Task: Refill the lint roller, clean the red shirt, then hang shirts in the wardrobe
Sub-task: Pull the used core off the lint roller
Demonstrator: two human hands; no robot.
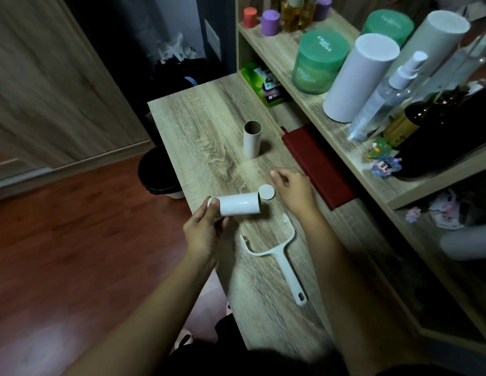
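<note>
My left hand (205, 229) grips a white lint roll refill (239, 204) by its left end and holds it lying sideways just above the wooden table (198, 126). A small round white cap (266, 191) sits at the roll's open right end. My right hand (292, 189) hovers beside that cap with fingers loosely curled and nothing in it. The white lint roller handle (279, 256) lies flat on the table below the roll, its fork bare. An empty cardboard core (252, 139) stands upright farther back. No shirt is in view.
A dark red book (317, 165) lies at the table's right edge under a shelf (285, 58) crowded with green jars, white tubes, bottles and candles. A black bin (157, 172) stands on the floor left of the table. A wardrobe door (46, 77) is at far left.
</note>
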